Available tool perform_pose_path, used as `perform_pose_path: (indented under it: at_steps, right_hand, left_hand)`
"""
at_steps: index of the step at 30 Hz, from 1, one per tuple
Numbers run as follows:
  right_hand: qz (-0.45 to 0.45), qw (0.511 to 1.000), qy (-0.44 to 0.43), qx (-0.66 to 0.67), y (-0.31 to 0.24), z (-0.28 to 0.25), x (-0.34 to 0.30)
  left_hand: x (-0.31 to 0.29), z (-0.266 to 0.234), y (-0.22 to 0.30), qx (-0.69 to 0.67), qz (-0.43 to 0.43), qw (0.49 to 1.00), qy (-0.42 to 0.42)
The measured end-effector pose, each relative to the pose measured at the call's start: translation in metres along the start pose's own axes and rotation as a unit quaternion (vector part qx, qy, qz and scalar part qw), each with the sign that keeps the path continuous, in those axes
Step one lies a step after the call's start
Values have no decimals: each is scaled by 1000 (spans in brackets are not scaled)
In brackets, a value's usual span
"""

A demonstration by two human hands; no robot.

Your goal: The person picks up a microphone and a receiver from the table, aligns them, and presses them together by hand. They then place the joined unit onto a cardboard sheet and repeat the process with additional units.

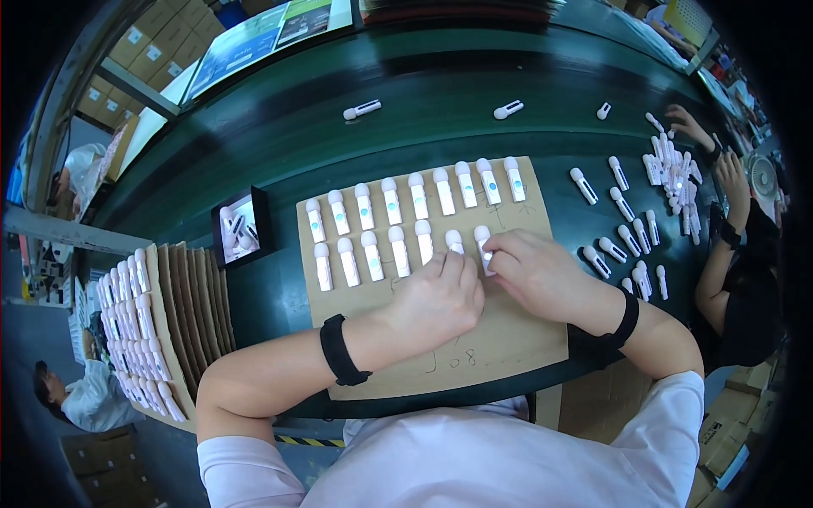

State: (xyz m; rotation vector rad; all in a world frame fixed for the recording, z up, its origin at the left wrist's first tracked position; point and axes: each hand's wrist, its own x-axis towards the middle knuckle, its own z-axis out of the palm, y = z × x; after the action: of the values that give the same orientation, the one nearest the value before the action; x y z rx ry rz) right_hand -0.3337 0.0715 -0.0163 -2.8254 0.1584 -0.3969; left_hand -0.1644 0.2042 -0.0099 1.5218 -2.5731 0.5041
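A brown cardboard sheet (440, 372) lies in front of me, bearing two rows of small white handheld devices with rounded pale-pink heads. My left hand (436, 300) is closed, its fingertips at the lower end of a white device (455, 240) in the nearer row, whose lower part they hide. Just to the right, my right hand (542, 275) pinches another white device (483, 236) at the end of that row, thumb and fingers around its body. Both of these devices lie head-away from me, in line with their neighbours. Some devices show a blue round mark.
Loose devices (622, 204) lie scattered on the green table to the right, beside a heap (675, 173) near a co-worker's hands (733, 182). A black box (264, 222) holds several devices at the left. Beside it stand stacked cardboard sheets (190, 296). Three devices lie on the far green belt (432, 110).
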Motion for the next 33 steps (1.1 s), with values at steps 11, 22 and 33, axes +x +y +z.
perform_pose_path:
  at_steps: [11,22,33]
  right_hand:
    - [0,1000,-7,22,10,6,5]
    - [23,997,-13,68,22,-15,21]
    - [154,984,-57,-62,125,-41,110]
  left_hand:
    - [3,6,-11,-53,-54,997,-2]
    - [-4,-12,-28,-159,-132,978,17]
    - [-53,-23,-208,-166,-363,916,-49]
